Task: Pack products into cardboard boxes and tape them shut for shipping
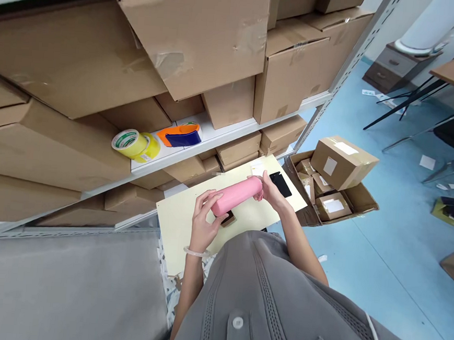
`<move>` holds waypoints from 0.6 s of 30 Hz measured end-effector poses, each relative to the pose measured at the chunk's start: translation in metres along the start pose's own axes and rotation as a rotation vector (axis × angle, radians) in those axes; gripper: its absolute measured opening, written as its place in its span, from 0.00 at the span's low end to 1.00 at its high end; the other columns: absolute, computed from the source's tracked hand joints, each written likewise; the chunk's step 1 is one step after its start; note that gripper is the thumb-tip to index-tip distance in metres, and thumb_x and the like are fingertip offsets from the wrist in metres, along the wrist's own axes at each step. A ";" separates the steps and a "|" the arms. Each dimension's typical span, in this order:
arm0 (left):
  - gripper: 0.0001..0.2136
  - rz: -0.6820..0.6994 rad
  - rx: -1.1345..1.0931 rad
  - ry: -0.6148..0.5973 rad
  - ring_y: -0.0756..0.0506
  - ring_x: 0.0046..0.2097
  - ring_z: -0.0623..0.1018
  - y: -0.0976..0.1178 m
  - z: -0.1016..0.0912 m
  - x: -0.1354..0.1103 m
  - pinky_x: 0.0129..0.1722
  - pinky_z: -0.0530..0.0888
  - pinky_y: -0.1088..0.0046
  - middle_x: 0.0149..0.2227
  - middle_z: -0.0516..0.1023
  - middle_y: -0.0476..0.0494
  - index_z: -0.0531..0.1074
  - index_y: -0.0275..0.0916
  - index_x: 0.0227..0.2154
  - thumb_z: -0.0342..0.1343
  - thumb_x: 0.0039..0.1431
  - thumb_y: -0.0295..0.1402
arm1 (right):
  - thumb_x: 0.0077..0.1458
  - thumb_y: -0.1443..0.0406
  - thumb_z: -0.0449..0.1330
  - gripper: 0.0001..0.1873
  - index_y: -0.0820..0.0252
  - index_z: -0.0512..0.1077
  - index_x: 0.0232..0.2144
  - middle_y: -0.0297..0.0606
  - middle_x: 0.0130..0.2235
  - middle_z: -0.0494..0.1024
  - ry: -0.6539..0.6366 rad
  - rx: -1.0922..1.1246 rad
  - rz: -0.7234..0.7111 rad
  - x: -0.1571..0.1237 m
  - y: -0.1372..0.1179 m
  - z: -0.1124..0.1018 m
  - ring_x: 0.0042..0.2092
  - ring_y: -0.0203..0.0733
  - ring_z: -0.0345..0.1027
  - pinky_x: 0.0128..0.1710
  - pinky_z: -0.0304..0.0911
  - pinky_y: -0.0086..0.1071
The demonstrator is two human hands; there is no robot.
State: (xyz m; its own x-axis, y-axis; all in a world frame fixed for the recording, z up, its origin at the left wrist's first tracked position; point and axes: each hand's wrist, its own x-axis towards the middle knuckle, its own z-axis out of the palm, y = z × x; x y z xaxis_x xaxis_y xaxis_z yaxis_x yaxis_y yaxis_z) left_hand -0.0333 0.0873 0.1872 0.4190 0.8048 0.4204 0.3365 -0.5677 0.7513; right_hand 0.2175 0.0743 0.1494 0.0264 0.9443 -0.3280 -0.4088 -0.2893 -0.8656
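The pink cylinder (236, 197) is held above the pale counter (179, 218), right between the two hands, so neither is nearer. Its long axis slants from the left hand (203, 226) at the near end to the right hand (271, 193) at the far end, fingers of both clamped on it. A flat black object (280, 184) lies beside the right hand. Beyond, tape rolls (129, 144) sit on the shelf (214, 133); off right, an open carton (361, 202) full of boxes stands on the blue floor (380, 266).

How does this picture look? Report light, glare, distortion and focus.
Head view: bright, fairly even light; head view: faint sheen on clear tape on the big box; head view: wide-angle stretch in left-hand boxes; head view: pink bottle reasonably sharp.
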 end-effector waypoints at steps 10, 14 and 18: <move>0.49 -0.361 -0.339 -0.004 0.37 0.61 0.69 -0.008 0.013 -0.007 0.58 0.73 0.57 0.68 0.51 0.33 0.42 0.54 0.70 0.63 0.52 0.55 | 0.55 0.43 0.60 0.25 0.51 0.71 0.47 0.36 0.44 0.72 0.092 0.020 -0.365 -0.005 -0.001 0.011 0.29 0.33 0.62 0.25 0.61 0.28; 0.40 -0.474 -0.552 -0.033 0.36 0.57 0.74 -0.010 0.009 -0.013 0.52 0.77 0.58 0.60 0.67 0.31 0.50 0.45 0.69 0.54 0.59 0.57 | 0.53 0.44 0.63 0.27 0.50 0.70 0.49 0.40 0.52 0.73 0.016 -0.139 -0.472 -0.018 -0.019 0.010 0.50 0.46 0.68 0.44 0.67 0.35; 0.38 -0.598 -0.617 -0.037 0.34 0.61 0.70 -0.006 -0.001 -0.015 0.52 0.78 0.58 0.62 0.68 0.35 0.53 0.46 0.69 0.57 0.60 0.52 | 0.49 0.42 0.65 0.31 0.50 0.70 0.49 0.43 0.58 0.70 -0.009 -0.277 -0.536 -0.026 -0.033 0.011 0.62 0.54 0.60 0.60 0.58 0.45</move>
State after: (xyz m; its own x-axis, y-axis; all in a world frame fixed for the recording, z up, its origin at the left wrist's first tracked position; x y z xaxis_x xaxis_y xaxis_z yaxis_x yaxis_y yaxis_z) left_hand -0.0423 0.0783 0.1768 0.3482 0.9264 -0.1435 -0.0045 0.1547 0.9879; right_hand 0.2203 0.0610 0.1904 0.1544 0.9709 0.1832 -0.0875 0.1982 -0.9763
